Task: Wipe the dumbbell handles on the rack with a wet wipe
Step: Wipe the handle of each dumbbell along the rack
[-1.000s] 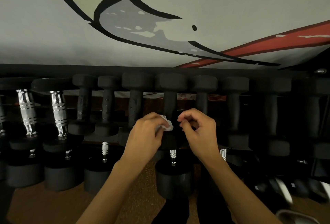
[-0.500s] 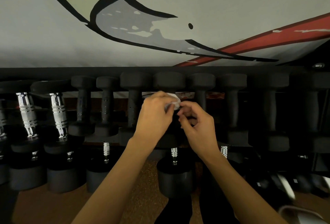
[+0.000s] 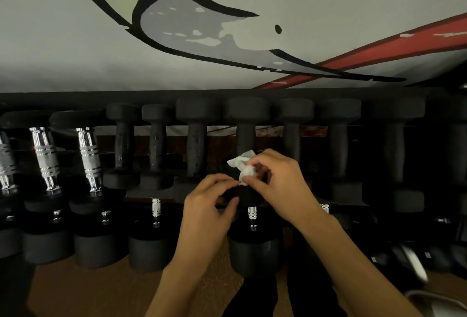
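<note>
A crumpled white wet wipe [image 3: 243, 168] is pinched in my right hand [image 3: 279, 185], low on the handle of a black dumbbell [image 3: 246, 137] in the middle of the top rack row. My left hand [image 3: 211, 203] sits just below and left of the wipe, fingers curled, fingertips touching or nearly touching the wipe's lower edge. Both hands hide the lower part of that handle and its near head. More black dumbbells [image 3: 197, 144] stand in a row on either side.
Chrome-handled dumbbells [image 3: 88, 157] stand at the left of the rack [image 3: 75, 96]. A lower row of dumbbells [image 3: 252, 251] sits under my hands. A painted wall rises behind the rack. A brown floor shows below.
The wipe has passed from my left hand to my right. Both hands came down from the top of the handle to its lower part.
</note>
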Action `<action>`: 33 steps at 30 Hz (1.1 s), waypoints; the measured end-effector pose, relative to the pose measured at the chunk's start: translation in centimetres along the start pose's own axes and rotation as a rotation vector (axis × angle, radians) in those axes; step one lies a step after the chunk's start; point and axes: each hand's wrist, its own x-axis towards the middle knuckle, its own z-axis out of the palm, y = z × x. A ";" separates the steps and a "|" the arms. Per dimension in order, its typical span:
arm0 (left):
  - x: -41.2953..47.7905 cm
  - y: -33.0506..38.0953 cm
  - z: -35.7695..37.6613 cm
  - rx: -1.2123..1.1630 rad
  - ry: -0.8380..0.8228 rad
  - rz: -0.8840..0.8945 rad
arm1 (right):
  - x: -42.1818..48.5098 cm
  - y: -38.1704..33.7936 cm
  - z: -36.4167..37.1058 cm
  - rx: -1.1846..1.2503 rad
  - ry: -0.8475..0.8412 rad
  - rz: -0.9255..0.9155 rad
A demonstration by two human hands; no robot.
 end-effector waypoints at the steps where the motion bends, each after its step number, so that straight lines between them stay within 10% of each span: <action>1: -0.3 -0.1 0.2 0.008 -0.002 -0.001 | 0.4 0.0 -0.1 -0.013 -0.015 0.010; 9: 1.1 -1.0 0.0 0.040 -0.043 0.042 | 5.2 -0.4 -0.9 0.085 0.305 0.112; 20: 1.2 0.7 -0.3 0.120 -0.073 0.004 | 0.5 1.3 -0.5 -0.055 -0.103 -0.017; 26: 0.7 1.3 0.0 0.112 -0.032 -0.049 | 4.6 0.7 -2.5 0.084 0.174 0.007; 33: 0.9 1.2 -0.1 0.068 -0.042 -0.066 | 3.4 0.7 -1.0 0.023 0.089 0.018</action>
